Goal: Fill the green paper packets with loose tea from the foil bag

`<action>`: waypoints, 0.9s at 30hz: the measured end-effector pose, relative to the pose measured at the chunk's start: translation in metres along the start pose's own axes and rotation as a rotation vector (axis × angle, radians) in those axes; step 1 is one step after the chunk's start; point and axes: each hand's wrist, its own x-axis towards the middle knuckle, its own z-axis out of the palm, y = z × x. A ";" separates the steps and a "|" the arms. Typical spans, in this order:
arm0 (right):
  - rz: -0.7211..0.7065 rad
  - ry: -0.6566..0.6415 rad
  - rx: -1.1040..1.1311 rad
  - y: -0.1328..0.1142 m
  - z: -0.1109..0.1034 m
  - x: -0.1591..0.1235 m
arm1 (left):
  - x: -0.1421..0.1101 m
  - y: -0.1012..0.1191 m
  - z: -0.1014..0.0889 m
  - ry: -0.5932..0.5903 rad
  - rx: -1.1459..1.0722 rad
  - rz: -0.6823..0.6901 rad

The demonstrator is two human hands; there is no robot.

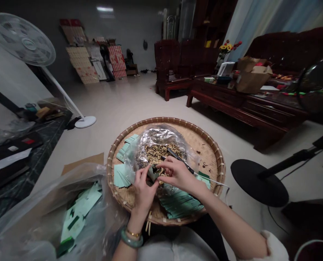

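A small pale green packet (153, 173) is pinched between the thumb and fingers of my left hand (144, 189), over the middle of a round bamboo tray (213, 145). My right hand (181, 175) closes its thumb and fingertips on the packet's upper right side. A black two-armed tool (177, 155) with a white cord runs beneath my right hand; whether the palm also grips it is hidden. Behind both hands, an open clear plastic bag (161, 133) holds a loose dark and yellowish mix (157, 152). Flat green packets (180, 204) lie fanned near the tray's front rim.
More green packets (121, 175) lie at the tray's left. A large clear bag (28, 214) with green packets stands front left. A white fan (85, 121) is at left, a black fan base (259, 183) at right. A dark wooden table (248, 108) stands behind, right.
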 end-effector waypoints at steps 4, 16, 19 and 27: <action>-0.035 -0.042 -0.086 0.000 0.002 -0.001 | -0.001 0.000 0.002 -0.005 -0.001 0.028; -0.072 -0.044 -0.063 -0.014 -0.004 0.003 | -0.006 -0.002 0.002 -0.015 -0.037 0.060; -0.078 -0.008 -0.188 -0.012 -0.003 -0.002 | -0.006 -0.001 0.002 -0.018 -0.049 0.035; -0.013 -0.010 -0.129 0.005 -0.010 0.005 | 0.005 -0.001 -0.001 -0.075 -0.312 -0.223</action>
